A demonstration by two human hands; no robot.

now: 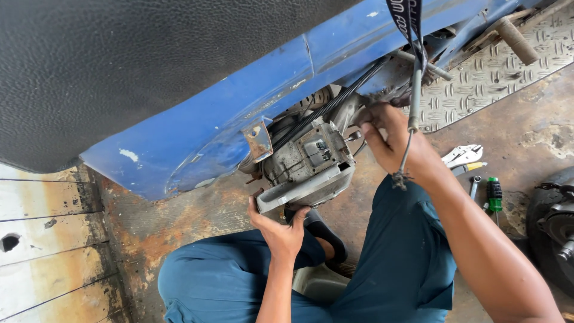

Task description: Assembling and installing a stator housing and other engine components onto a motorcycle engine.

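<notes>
Grey metal cover [308,188] partly off the engine [302,157] — left hand [281,230] fingers grip its lower edge; right hand [394,140], centre frame, fingers closed behind — tools [475,173] unused on floor.

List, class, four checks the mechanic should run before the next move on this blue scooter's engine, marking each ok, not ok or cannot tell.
1. Left hand supports the grey engine cover from below: ok.
2. Right hand reaches the upper engine side: ok; what its fingers grip: cannot tell.
3. Loose cable hangs clear of the hands: not ok, it crosses the right hand.
4. Pliers and green-handled screwdriver lie nearby on the floor: ok.
</notes>
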